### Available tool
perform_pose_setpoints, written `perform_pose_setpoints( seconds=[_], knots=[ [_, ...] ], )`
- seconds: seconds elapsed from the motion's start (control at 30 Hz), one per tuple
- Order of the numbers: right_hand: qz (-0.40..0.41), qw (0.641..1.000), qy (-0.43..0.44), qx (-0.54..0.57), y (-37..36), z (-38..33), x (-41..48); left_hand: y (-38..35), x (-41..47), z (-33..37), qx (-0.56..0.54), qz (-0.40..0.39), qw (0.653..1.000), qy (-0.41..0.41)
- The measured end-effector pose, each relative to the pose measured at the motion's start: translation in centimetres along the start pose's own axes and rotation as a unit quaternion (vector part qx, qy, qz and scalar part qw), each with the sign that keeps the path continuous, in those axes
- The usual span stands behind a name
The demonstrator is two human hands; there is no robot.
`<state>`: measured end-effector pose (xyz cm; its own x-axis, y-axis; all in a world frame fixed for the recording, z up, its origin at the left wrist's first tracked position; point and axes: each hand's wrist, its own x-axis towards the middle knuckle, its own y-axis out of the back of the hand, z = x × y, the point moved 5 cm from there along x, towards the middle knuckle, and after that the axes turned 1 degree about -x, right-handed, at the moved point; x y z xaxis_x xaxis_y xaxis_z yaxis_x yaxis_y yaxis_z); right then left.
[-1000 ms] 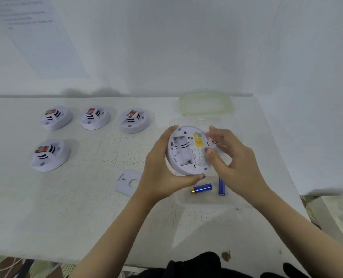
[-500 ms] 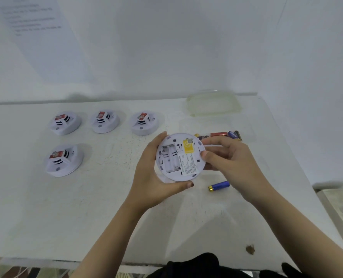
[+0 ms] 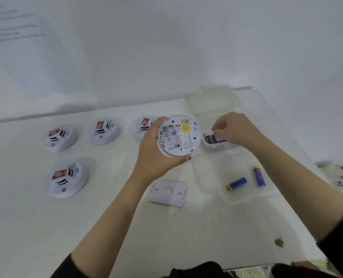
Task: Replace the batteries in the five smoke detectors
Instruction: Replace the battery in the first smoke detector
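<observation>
The left hand (image 3: 154, 157) grips the detector (image 3: 181, 135) (bay (image 3: 169, 137) empty); the right hand (image 3: 236, 129), at 3 o'clock, grip unclear, should lift one battery (image 3: 212, 139) squarely.

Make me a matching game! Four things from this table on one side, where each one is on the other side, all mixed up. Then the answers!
Things:
1. open smoke detector
2. mounting plate
3. clear lid
4. two blue batteries

Places:
A. at the far back edge of the table
B. held in the left hand
C. lying loose at the right side of the table
D. flat on the table, beside the left forearm

Pairs: 1-B, 2-D, 3-A, 4-C.
</observation>
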<state>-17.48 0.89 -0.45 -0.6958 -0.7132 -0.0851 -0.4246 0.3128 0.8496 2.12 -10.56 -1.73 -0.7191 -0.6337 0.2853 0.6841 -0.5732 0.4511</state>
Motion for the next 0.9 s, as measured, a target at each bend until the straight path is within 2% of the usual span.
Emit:
perform_pose_setpoints(
  seconds=[0.17, 0.33, 0.47, 0.63, 0.73, 0.9],
  knots=[
    [-0.058, 0.993, -0.036, -0.098, -2.1, -1.4, 1.3, 0.0, 1.3, -1.2, -0.018, -0.006, 1.0, 0.004],
    [-0.053, 0.991, -0.078, -0.094, -2.5, -2.3, 2.1, 0.0, 2.2, -2.1, -0.05, -0.024, 0.998, 0.007],
    [-0.073, 0.992, -0.101, -0.024, -2.9, -1.1, 2.9, 0.2, 2.6, -2.6, -0.063, -0.031, 0.998, -0.002],
    [-0.009, 0.983, -0.111, 0.144, -1.5, -0.2, 2.2, 0.2, 2.8, -3.0, -0.08, -0.039, 0.996, 0.001],
    [0.035, 0.963, -0.108, 0.243, -0.6, -0.3, 1.2, 0.2, 2.7, -3.0, -0.085, -0.036, 0.996, 0.001],
    [0.055, 0.927, -0.069, 0.365, 0.8, -1.7, -1.6, 0.5, 2.1, -2.6, -0.089, -0.035, 0.995, -0.004]
  ],
)
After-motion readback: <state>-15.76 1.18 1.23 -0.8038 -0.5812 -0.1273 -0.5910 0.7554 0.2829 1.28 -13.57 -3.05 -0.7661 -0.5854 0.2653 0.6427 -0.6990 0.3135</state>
